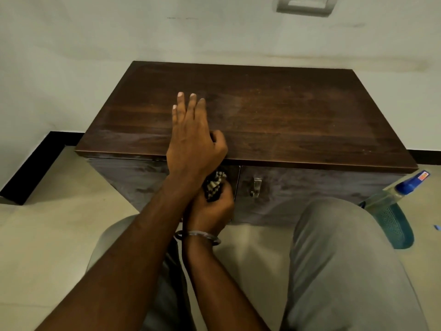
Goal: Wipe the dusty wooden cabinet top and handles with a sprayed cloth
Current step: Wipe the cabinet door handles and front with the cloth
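A low dark wooden cabinet [274, 115] stands against the wall, its top bare. My left hand [191, 137] lies flat on the top near the front edge, fingers spread. Below it my right hand [212, 211], with a metal bangle on the wrist, is closed around a striped cloth [214, 185] and presses it against the left door where its handle would be; that handle is hidden. The right door's metal handle [256, 186] is visible and untouched.
A spray bottle [393, 192] with a blue top stands in a teal mesh holder [393, 225] at the cabinet's right. My knees in grey trousers [334, 259] are close to the doors. Tiled floor [47, 223] lies on the left; a wall switch plate [306, 4] is above.
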